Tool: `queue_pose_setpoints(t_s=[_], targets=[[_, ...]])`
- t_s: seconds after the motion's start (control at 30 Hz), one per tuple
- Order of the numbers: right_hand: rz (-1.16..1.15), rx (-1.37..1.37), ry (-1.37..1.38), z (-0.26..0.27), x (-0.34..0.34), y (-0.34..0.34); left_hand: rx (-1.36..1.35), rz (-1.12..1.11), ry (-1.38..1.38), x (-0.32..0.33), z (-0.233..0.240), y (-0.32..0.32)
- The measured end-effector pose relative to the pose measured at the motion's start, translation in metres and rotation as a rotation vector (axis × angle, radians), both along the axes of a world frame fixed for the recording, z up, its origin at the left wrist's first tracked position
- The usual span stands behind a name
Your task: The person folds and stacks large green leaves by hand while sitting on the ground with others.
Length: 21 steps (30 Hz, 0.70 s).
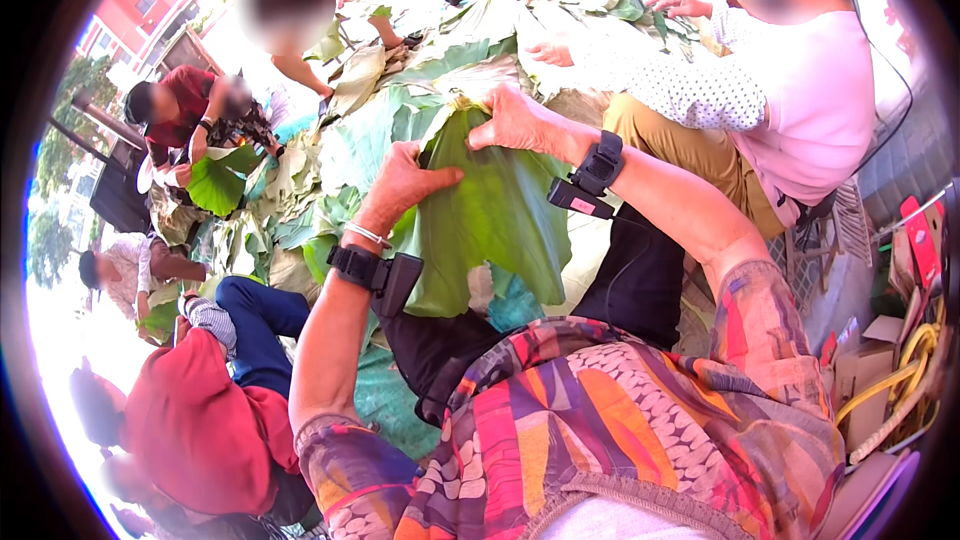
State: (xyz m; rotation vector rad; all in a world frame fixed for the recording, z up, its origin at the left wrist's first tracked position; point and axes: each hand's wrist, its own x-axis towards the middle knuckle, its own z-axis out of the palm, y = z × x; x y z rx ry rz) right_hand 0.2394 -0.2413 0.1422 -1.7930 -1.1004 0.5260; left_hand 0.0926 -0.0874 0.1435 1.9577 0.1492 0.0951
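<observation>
A large green lotus leaf [491, 217] hangs in front of my lap, its lower edge ragged between my knees. My left hand [409, 184] pinches it at the upper left, thumb lying across the near face. At the upper right, my right hand [517, 124] grips the leaf's top edge between thumb and fingers. The fingertips of both hands are partly hidden behind the leaf. Just beyond them spreads a heap of lotus leaves [360, 127], some green and some pale and dry.
A person in a pink vest [806, 105] sits close on my right. On my left sits a person in a red top [202, 420]. Others handle leaves across the heap. Cardboard boxes [862, 382] and a yellow hose [911, 360] lie at the right, and green sheeting [394, 397] covers ground beneath me.
</observation>
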Motion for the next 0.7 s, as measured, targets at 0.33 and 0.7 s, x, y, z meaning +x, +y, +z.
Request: queue_pose_setpoints(t_s=[0.33, 0.7], targets=[[0.07, 0.044, -0.146, -0.016, 0.0, -0.016, -0.245, 0.169, 0.003, 0.0, -0.016, -0.01], [0.104, 0.128, 0.388, -0.012, -0.021, -0.036, -0.334, 0.089, -0.089, 0.019, -0.06, -0.033]])
